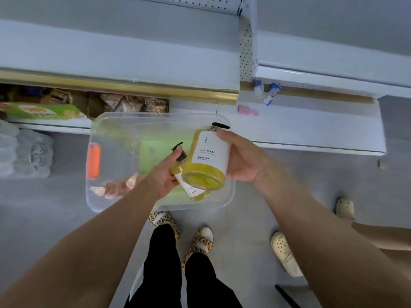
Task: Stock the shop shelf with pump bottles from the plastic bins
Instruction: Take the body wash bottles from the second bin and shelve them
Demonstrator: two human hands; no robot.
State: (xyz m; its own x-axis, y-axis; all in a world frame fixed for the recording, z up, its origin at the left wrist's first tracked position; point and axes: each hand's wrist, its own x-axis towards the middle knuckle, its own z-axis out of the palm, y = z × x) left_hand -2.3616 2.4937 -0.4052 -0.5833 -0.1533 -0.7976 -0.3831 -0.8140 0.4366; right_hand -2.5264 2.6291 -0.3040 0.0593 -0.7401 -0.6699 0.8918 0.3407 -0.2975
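Your right hand [242, 162] grips the big bottle [209, 161] by its body, your left hand [165, 175] the small bottle [195, 192] near its neck, over the bin [155, 115] at twelve o'clock. Likely heavy and slick: hold bodies, not pumps.

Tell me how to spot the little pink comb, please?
Look at the low white shelf right of the clear plastic bin. Near its back lies the comb. It is pink with teeth; the packets beside it are blue and white.
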